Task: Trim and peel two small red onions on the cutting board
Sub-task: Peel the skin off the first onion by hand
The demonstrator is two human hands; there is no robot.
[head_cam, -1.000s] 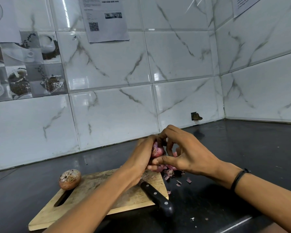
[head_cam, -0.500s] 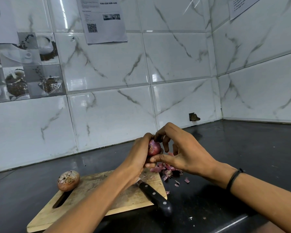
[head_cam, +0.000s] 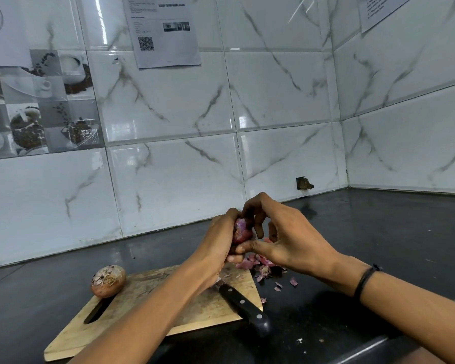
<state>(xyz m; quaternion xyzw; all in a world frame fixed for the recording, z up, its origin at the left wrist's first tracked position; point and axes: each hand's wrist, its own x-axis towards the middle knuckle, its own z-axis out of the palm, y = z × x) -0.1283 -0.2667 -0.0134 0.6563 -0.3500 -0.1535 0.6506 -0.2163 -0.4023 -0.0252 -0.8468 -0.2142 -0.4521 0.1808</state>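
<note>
I see black countertop (head_cam: pixel 378 245) and marble-tiled wall (head_cam: pixel 168 179) behind the cutting board (head_cam: pixel 142 285). Above its right corner, left hand (head_cam: pixel 218 240) and right hand (head_cam: pixel 292 243) grip the red onion (head_cam: pixel 241 231), long axis upright.

purple-red onion (head_cam: pixel 241 232), tan wooden cutting board (head_cam: pixel 153 319), black-handled knife (head_cam: pixel 243 307), grey-veined white tiles (head_cam: pixel 168 101)

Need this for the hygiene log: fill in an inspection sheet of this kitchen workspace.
Surface: dark glossy countertop, wooden cutting board on it.
Job's things: held onion partly peeled, above the board's far corner; second onion unpeeled at the board's far left corner; knife lying on the board, handle overhanging.
Clutter: onion peels on the countertop right of the board.
Grippers: left hand grips the held onion; right hand pinches it.
Cables: nothing seen.
Surroundings: marbled wall tiles, paper sheet with QR code.
</note>
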